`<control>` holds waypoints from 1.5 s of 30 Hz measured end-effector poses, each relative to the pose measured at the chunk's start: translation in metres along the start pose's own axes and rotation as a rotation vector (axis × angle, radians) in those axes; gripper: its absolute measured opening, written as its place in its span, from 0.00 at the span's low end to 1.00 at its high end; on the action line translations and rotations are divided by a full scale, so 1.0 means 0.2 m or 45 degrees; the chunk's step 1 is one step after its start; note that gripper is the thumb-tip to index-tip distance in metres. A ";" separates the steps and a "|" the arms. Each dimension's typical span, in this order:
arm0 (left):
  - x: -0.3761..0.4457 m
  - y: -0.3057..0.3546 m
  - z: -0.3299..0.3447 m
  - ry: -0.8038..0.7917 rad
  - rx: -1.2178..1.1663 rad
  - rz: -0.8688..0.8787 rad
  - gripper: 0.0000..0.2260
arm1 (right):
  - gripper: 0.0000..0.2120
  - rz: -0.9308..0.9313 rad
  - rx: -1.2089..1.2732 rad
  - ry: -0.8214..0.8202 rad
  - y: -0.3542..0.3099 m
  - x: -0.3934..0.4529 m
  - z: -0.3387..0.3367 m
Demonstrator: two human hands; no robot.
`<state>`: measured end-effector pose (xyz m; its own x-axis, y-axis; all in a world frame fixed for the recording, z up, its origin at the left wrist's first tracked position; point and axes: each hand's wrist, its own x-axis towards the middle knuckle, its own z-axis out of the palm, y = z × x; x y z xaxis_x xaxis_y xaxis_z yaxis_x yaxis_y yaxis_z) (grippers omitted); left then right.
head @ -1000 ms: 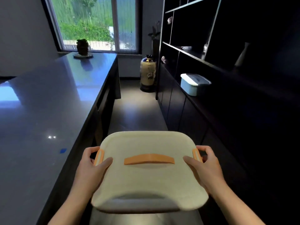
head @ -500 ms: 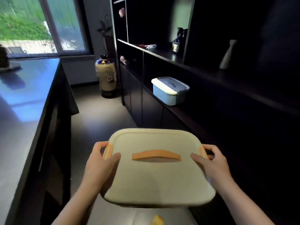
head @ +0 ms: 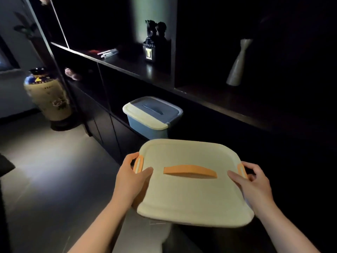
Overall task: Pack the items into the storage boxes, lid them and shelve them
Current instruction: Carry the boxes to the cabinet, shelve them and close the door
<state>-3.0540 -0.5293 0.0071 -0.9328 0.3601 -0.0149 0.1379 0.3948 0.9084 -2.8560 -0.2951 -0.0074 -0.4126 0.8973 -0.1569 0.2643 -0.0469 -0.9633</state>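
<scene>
I carry a cream storage box (head: 193,196) with an orange top handle and orange side clips, its lid on, held in the air in front of me. My left hand (head: 132,179) grips its left edge by the clip, thumb on the lid. My right hand (head: 252,185) grips the right edge the same way. Just beyond it a blue storage box (head: 152,116) with a cream-edged lid stands on the low shelf (head: 209,108) of a dark wall unit.
The dark shelving fills the right side, with a white bottle vase (head: 238,64), a small dark figurine (head: 155,41) and some flat items (head: 107,52) on the upper shelf. A tall patterned floor vase (head: 48,96) stands at the left on the grey floor.
My view has swung right, away from the counter and window, toward the shelving. The blue box is now closer and straight ahead. Both hands keep the same hold on the cream box.
</scene>
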 end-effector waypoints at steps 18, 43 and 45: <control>0.99 -0.02 0.54 -0.740 0.606 0.772 0.33 | 0.18 0.372 0.211 0.968 0.22 0.58 0.33; 1.08 -0.04 0.75 -0.784 0.811 1.351 0.27 | 0.25 -0.378 -1.517 0.330 0.01 0.41 0.69; 1.07 -0.03 0.76 -0.782 0.797 1.328 0.26 | 0.25 -0.364 -1.519 0.323 0.02 0.42 0.68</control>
<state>-3.2050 -0.3269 -0.0654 -0.0285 0.9741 0.2244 0.9610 -0.0350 0.2742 -3.0090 -0.2797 -0.0540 -0.4410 0.8752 0.1990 0.8716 0.4705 -0.1378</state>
